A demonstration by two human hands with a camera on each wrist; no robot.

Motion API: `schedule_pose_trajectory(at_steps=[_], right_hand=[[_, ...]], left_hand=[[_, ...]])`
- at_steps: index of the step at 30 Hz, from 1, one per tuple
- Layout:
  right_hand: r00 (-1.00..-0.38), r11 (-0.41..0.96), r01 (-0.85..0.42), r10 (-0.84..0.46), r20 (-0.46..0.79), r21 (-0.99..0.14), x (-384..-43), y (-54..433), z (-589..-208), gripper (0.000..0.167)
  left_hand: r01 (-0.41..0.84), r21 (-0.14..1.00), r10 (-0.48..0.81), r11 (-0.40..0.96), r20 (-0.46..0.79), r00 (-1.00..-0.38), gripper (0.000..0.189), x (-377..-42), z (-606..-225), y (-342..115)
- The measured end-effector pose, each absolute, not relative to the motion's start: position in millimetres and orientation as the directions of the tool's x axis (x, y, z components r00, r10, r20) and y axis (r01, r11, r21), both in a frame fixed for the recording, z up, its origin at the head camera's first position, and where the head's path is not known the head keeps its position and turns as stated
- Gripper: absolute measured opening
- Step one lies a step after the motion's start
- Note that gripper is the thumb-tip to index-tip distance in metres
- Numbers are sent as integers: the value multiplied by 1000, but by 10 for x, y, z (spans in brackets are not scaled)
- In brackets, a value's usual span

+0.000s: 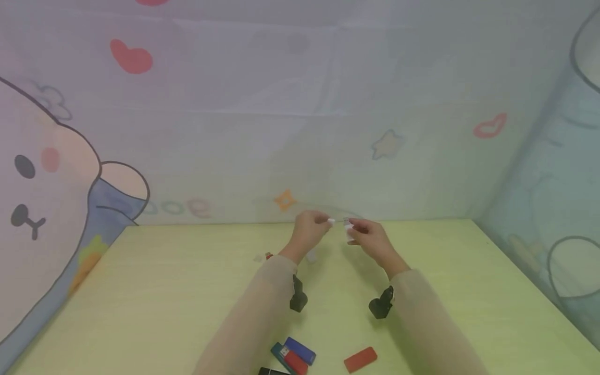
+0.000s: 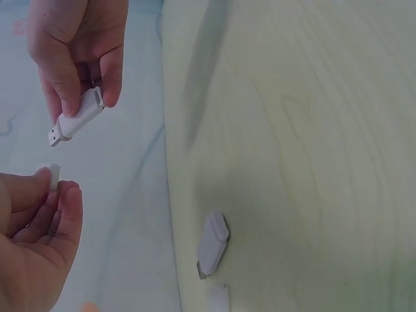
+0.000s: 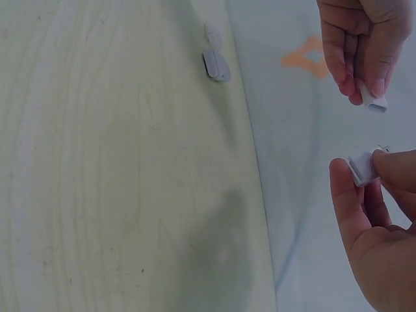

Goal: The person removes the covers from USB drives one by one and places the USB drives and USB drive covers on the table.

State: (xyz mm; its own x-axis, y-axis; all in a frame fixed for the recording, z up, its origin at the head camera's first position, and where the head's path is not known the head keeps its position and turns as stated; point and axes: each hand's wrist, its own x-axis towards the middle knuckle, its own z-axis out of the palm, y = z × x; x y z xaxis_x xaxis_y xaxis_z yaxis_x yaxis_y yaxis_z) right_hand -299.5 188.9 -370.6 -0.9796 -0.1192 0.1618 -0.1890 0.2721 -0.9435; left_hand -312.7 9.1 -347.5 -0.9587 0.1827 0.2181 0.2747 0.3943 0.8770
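Note:
My left hand point(image 1: 309, 229) pinches a small white cap point(image 2: 54, 177) between thumb and fingertips. Opposite it, my right hand point(image 1: 372, 239) holds a white USB flash drive point(image 2: 81, 116) by its body. The drive's metal plug is bare and points towards the cap, with a gap between the two. Both hands are raised above the far part of the table. Below them, in the left wrist view, a second white USB flash drive point(image 2: 213, 244) lies on the table with its plug showing, close to another white piece point(image 2: 220, 299) cut off by the frame edge.
At the table's point(image 1: 187, 291) near side lie a blue stick point(image 1: 300, 350), a red USB flash drive point(image 1: 296, 361) over a teal one point(image 1: 277, 351), and a black item point(image 1: 272, 371). A red stick point(image 1: 361, 359) lies right of them. A printed cloth point(image 1: 234, 104) hangs behind.

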Motion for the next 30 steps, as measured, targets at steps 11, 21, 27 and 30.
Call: schedule_pose_trajectory(at_steps=[11,21,27,30], right_hand=[[-994,400,-99,-86,70,-911,-3076,1926,-3854,43],[-997,447,-48,-78,14,-893,-3083,2002,-3931,42],[-996,483,-23,-89,-23,-875,-3087,2010,-3976,41],[-995,491,-4,-88,-45,-871,-3077,2001,-3987,40]], left_hand=[[268,844,187,465,203,-961,20,-3214,-3704,190],[276,781,267,560,146,-953,19,-3233,-3788,238],[273,751,288,601,114,-951,18,-3228,-3819,258],[295,722,302,626,124,-945,17,-3245,-3846,260]])
